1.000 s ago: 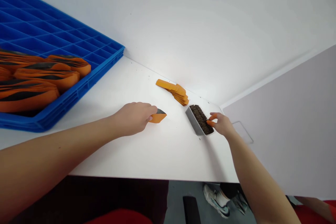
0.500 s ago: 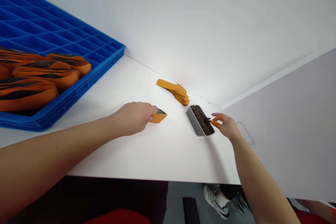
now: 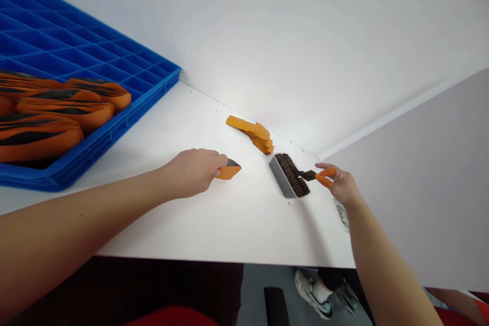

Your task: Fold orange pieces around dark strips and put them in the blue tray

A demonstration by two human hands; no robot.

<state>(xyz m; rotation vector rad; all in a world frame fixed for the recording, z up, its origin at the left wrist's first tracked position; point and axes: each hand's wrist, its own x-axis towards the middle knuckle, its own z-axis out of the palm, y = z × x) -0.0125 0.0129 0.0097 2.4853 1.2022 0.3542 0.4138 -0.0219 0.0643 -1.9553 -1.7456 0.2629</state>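
1. The left hand point(image 3: 200, 169) has its grip closed on a small orange-and-black piece point(image 3: 229, 169) low over the middle of the white counter point(image 3: 229, 224). The piece tapers to a point on the right, orange below with a dark face above; the fingers hide its other end.
2. The right hand point(image 3: 342, 186), with orange covers point(image 3: 324, 181) on two fingers, has its grip pinched on a thin dark strip point(image 3: 308, 175). The strip looks creased or twisted and reaches left toward the box; whether its tip touches the contents cannot be told.
3. The box point(image 3: 280, 179) is light grey, open-topped and tightly packed with rows of dark brown pieces point(image 3: 292, 175). It sits near the counter's right edge, by the right hand.
4. A stretch of white surface lies between the left hand and the box, and more runs down to the straight front edge.
5. Behind, a fanned stack of yellow-orange strips point(image 3: 260, 135) lies near the back edge, along the pale wall point(image 3: 229, 35), just beside the box's far end.
6. On the left, a blue divided tray point(image 3: 118, 130) holds orange-and-black bundles point(image 3: 69, 107), its raised rim bounding that side.
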